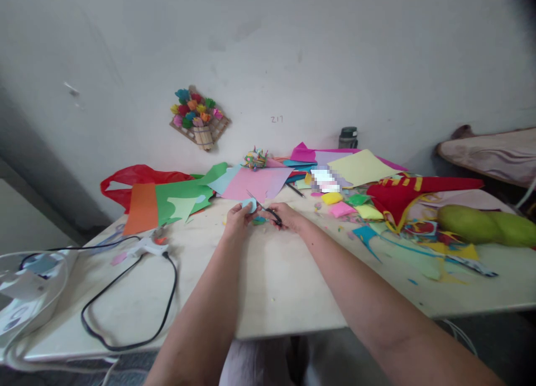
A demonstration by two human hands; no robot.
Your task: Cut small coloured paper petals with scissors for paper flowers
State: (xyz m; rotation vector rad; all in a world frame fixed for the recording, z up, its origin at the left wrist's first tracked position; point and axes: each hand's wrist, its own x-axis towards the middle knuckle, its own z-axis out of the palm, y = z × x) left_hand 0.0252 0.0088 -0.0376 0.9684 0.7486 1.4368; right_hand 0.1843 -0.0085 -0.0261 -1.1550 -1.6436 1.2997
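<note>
Between thumb and fingers, my left hand (238,218) pinches a small light-blue piece of paper (249,205). My right hand (287,215) grips the black handles of a pair of scissors (274,215), its blades pointing up and left beside the paper. Whether the blades touch the paper, I cannot tell. Just behind both hands lies a pink sheet of paper (251,182). Small coloured scraps are scattered on the table under and around my hands.
At left, a hot glue gun (153,244) trails a black cord over the table (293,285). Green paper (180,199) and orange paper (140,207) lie behind it. To the right are folded paper pieces (341,209), a red cloth (393,199) and a green fruit-like object (481,224).
</note>
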